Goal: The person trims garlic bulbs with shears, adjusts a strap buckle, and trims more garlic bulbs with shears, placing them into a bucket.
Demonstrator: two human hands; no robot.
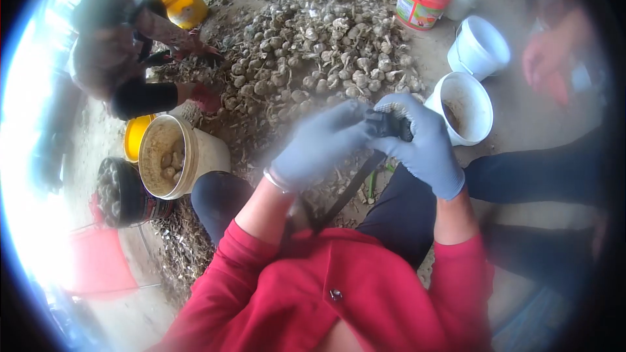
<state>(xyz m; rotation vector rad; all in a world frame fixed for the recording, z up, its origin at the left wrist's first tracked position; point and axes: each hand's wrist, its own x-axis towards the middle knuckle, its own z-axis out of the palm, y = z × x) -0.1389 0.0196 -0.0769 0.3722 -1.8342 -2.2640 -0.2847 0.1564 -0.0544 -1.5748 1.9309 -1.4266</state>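
My left hand (323,143) and my right hand (417,146), both in grey work gloves, meet in front of my chest. My right hand is closed around a small black object (391,124) whose exact kind I cannot make out. The fingertips of my left hand grip its left side, smeared by motion. A dark strap (349,189) hangs below the hands towards my lap. Beyond them a broad heap of garlic bulbs (339,45) with dry stems covers the ground.
At my left stand a cream bucket (212,153) with some bulbs inside, a yellow bucket (135,137) and a filled black bucket (117,189). White buckets (479,107) and a red bucket (424,1) stand to the right. Another person (107,45) crouches at the left; another person's hand (544,55) is at the right.
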